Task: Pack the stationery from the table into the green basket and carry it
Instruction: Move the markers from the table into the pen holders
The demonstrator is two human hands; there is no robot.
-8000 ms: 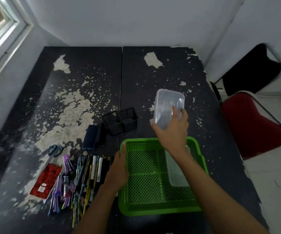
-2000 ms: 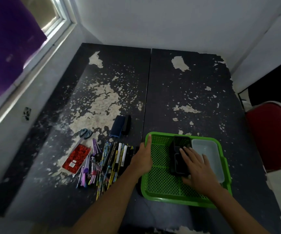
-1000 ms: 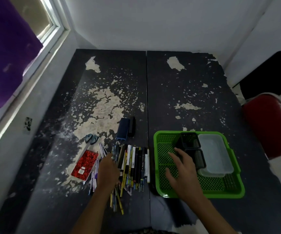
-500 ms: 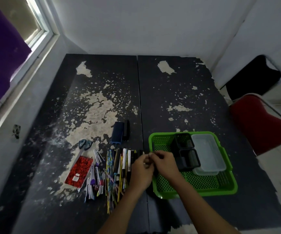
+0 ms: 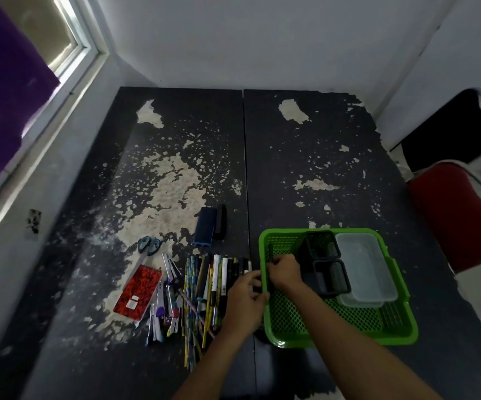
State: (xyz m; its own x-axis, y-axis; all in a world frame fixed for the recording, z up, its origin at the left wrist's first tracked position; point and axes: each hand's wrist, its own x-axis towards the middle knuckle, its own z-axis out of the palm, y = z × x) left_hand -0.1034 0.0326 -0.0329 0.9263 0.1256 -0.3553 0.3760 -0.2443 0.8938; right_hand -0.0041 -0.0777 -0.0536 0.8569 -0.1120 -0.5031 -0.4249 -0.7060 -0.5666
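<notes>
Now the packing is partway through: the green basket [image 5: 338, 336] sits at the near right of the bench [image 5: 305, 157] with a black mesh organiser [image 5: 327, 262] and clear plastic boxes [image 5: 363, 267] already in it, while the pens and pencils [image 5: 204, 287], a red notebook [image 5: 138, 293], scissors [image 5: 148, 246] and a blue case [image 5: 204, 226] lie loose just left of it. The right hand [image 5: 284, 269], its grip pinched on a dark pen [image 5: 268, 264], lowers it inside the basket's left wall, and the left hand [image 5: 245, 301] hovers at the pile's right edge with fingers curled, though I cannot tell whether its grip holds anything. Next, I judge, comes gathering more pens and dropping them in lengthwise beside the organiser.
</notes>
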